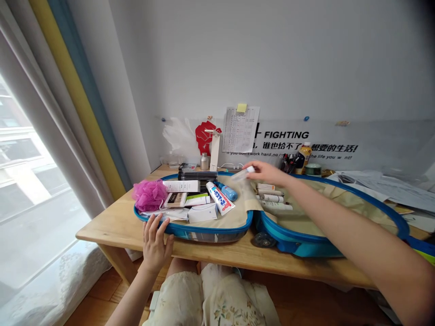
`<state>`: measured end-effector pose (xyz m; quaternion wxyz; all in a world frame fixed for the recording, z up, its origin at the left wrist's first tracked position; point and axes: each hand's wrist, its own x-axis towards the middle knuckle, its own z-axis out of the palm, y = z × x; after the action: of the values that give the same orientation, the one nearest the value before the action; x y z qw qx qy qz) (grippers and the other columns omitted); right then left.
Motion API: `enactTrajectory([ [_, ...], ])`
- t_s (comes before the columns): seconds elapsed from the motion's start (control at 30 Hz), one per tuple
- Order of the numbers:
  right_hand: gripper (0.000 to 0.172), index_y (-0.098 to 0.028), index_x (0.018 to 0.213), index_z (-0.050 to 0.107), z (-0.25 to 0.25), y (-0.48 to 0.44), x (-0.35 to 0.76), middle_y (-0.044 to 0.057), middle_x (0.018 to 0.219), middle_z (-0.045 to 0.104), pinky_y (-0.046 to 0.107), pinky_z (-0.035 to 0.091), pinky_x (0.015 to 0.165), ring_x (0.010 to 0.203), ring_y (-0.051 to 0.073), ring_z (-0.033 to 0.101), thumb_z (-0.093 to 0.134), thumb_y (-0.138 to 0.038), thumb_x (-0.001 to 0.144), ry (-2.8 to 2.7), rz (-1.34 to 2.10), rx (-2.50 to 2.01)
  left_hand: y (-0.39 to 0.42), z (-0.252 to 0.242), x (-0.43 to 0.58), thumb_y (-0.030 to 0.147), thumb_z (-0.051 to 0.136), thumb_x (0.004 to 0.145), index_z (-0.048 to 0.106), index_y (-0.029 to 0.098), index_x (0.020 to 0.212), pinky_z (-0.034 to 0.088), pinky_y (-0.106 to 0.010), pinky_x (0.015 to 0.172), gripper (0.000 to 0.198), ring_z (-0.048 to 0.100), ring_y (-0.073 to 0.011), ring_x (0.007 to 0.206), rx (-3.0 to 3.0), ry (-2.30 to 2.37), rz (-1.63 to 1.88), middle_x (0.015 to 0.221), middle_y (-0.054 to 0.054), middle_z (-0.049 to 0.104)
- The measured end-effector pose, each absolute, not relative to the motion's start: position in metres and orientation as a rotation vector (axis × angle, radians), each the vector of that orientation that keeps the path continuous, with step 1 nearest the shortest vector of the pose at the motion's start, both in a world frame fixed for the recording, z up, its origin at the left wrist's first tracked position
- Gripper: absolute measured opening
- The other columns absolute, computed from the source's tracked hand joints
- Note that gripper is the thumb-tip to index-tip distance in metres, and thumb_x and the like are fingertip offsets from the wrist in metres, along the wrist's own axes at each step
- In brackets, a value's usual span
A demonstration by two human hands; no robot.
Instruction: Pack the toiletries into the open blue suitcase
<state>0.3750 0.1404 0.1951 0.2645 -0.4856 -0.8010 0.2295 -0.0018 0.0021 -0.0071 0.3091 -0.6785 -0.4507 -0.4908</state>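
An open blue suitcase lies flat on a wooden desk. Its left half holds a pink bath pouf, white boxes, a toothpaste tube and a small blue bottle. My left hand rests on the near left rim of the case, fingers spread. My right hand reaches over the middle of the case, pinching a small clear bottle above the hinge. Several white tubes lie in the right half just below that hand.
Against the wall stand a yellow-capped bottle, a pen holder, a small metal can and taped paper sheets. Loose papers cover the desk's right side. Curtains and a window are on the left.
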Motion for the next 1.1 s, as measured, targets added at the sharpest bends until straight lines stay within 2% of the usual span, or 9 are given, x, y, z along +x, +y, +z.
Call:
enactTrajectory([
  [0.07, 0.037, -0.020, 0.112, 0.062, 0.188, 0.128, 0.332, 0.005, 0.103, 0.067, 0.028, 0.050, 0.080, 0.087, 0.014, 0.062, 0.062, -0.031, 0.077, -2.326, 0.672, -1.146, 0.002, -0.007, -0.002, 0.021, 0.048, 0.092, 0.038, 0.022, 0.144, 0.022, -0.051, 0.119, 0.053, 0.027, -0.0284, 0.145, -1.793, -1.180, -1.301, 0.147, -0.014, 0.042],
  [0.2, 0.024, -0.018, 0.096, 0.065, 0.164, 0.116, 0.262, 0.001, 0.089, 0.066, 0.023, 0.045, 0.069, 0.072, 0.010, 0.056, 0.065, -0.021, 0.072, -2.419, 0.675, -1.108, 0.002, -0.006, -0.002, 0.021, 0.048, 0.092, 0.038, 0.022, 0.144, 0.022, -0.052, 0.119, 0.052, 0.028, -0.0287, 0.145, -1.791, -1.182, -1.304, 0.146, -0.014, 0.043],
  [0.3, 0.016, -0.018, 0.086, 0.065, 0.150, 0.115, 0.234, -0.001, 0.080, 0.065, 0.022, 0.043, 0.067, 0.070, 0.010, 0.055, 0.068, -0.018, 0.070, -2.450, 0.672, -1.120, 0.002, -0.006, -0.001, 0.022, 0.047, 0.092, 0.038, 0.022, 0.144, 0.023, -0.053, 0.118, 0.052, 0.029, -0.0295, 0.144, -1.793, -1.194, -1.298, 0.146, -0.014, 0.043],
  [0.43, 0.011, -0.019, 0.077, 0.065, 0.143, 0.116, 0.223, -0.001, 0.076, 0.066, 0.022, 0.045, 0.067, 0.072, 0.012, 0.060, 0.071, -0.016, 0.068, -2.475, 0.715, -1.108, 0.002, -0.005, -0.001, 0.021, 0.047, 0.092, 0.039, 0.022, 0.143, 0.021, -0.052, 0.119, 0.052, 0.028, -0.0285, 0.145, -1.795, -1.185, -1.300, 0.146, -0.014, 0.043],
  [0.63, 0.008, -0.018, 0.081, 0.064, 0.168, 0.139, 0.260, 0.001, 0.082, 0.071, 0.022, 0.050, 0.071, 0.075, 0.011, 0.064, 0.067, -0.019, 0.074, -2.408, 0.716, -1.132, 0.002, -0.007, -0.001, 0.021, 0.048, 0.092, 0.039, 0.022, 0.143, 0.022, -0.051, 0.119, 0.052, 0.028, -0.0280, 0.145, -1.804, -1.198, -1.303, 0.147, -0.014, 0.043],
  [0.8, 0.018, -0.018, 0.091, 0.061, 0.199, 0.169, 0.345, 0.004, 0.083, 0.069, 0.026, 0.051, 0.070, 0.073, 0.012, 0.064, 0.060, -0.034, 0.082, -2.291, 0.556, -1.337, 0.002, -0.007, -0.001, 0.021, 0.048, 0.092, 0.038, 0.023, 0.144, 0.021, -0.052, 0.119, 0.053, 0.028, -0.0283, 0.145, -1.794, -1.198, -1.307, 0.147, -0.013, 0.043],
  [0.93, 0.022, -0.020, 0.077, 0.064, 0.194, 0.172, 0.412, 0.003, 0.075, 0.068, 0.028, 0.050, 0.068, 0.068, 0.015, 0.062, 0.072, -0.038, 0.069, -2.357, 0.433, -1.593, 0.002, -0.008, -0.001, 0.021, 0.049, 0.092, 0.038, 0.023, 0.145, 0.023, -0.053, 0.118, 0.054, 0.029, -0.0298, 0.144, -1.789, -1.217, -1.303, 0.147, -0.014, 0.043],
  [1.03, 0.026, -0.021, 0.068, 0.065, 0.171, 0.171, 0.437, 0.001, 0.067, 0.066, 0.029, 0.049, 0.063, 0.064, 0.017, 0.062, 0.083, -0.033, 0.052, -2.455, 0.379, -1.792, 0.002, -0.008, -0.002, 0.020, 0.049, 0.092, 0.037, 0.024, 0.145, 0.024, -0.053, 0.118, 0.054, 0.029, -0.0299, 0.144, -1.787, -1.202, -1.309, 0.147, -0.014, 0.043],
  [1.1, 0.029, -0.022, 0.065, 0.065, 0.154, 0.172, 0.441, 0.001, 0.066, 0.065, 0.030, 0.049, 0.063, 0.064, 0.018, 0.062, 0.086, -0.029, 0.046, -2.496, 0.336, -1.908, 0.002, -0.008, -0.002, 0.021, 0.048, 0.092, 0.038, 0.024, 0.144, 0.025, -0.054, 0.117, 0.054, 0.029, -0.0305, 0.144, -1.788, -1.196, -1.314, 0.147, -0.014, 0.043],
])
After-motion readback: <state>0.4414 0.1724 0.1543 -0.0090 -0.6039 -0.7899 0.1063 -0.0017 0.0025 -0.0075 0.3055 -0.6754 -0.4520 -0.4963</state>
